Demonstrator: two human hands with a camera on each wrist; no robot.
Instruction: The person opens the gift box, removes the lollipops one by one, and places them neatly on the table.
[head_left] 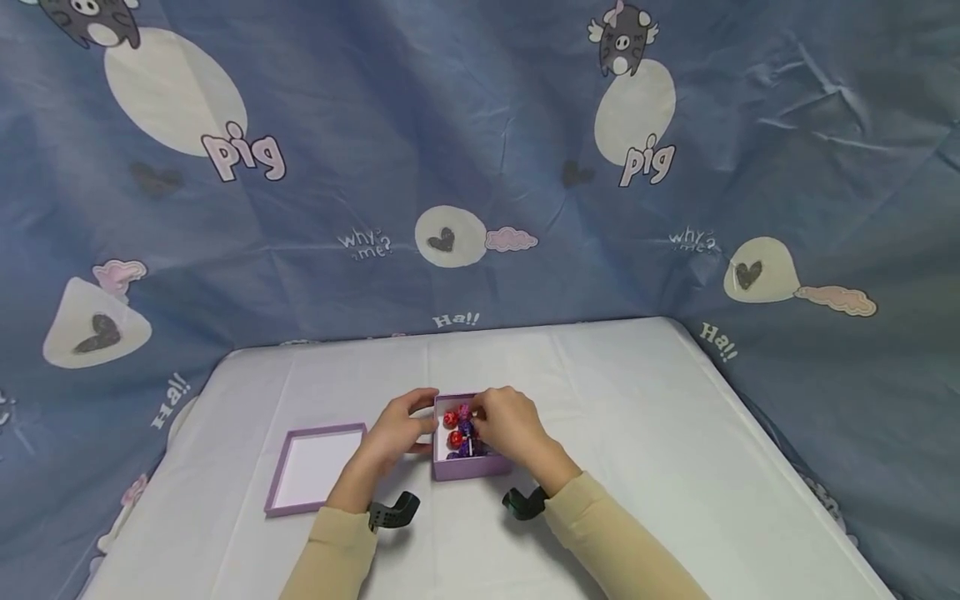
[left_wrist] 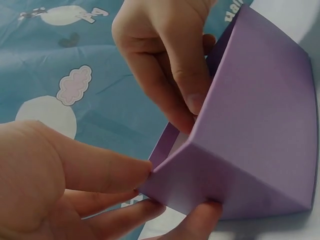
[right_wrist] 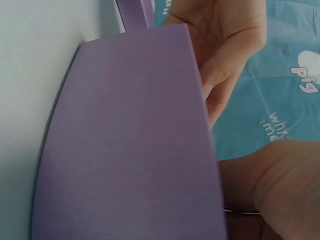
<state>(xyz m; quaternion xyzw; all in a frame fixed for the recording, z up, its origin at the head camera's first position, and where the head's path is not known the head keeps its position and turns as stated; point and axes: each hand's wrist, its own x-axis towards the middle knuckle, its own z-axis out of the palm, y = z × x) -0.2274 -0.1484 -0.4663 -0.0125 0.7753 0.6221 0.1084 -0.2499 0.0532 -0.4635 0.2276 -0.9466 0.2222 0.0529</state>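
A purple box [head_left: 471,468] with a white inside stands on the table, holding several red and purple wrapped candies [head_left: 455,439]. My left hand [head_left: 393,433] rests spread fingers against the box's left side; in the left wrist view its fingertips touch the outer wall [left_wrist: 185,185]. The fingers of my right hand [head_left: 513,425] reach down over the right rim, bunched at a pink-wrapped candy [head_left: 464,411] that they seem to pinch. In the left wrist view the box wall partly hides my right hand [left_wrist: 165,65]; the right wrist view shows mostly the box's outer face [right_wrist: 130,135].
To the left on the white table [head_left: 645,467] lies a shallow purple-edged lid [head_left: 283,472], its white inside facing up, just beside my left forearm. A blue printed cloth [head_left: 480,167] hangs behind the table and along its sides.
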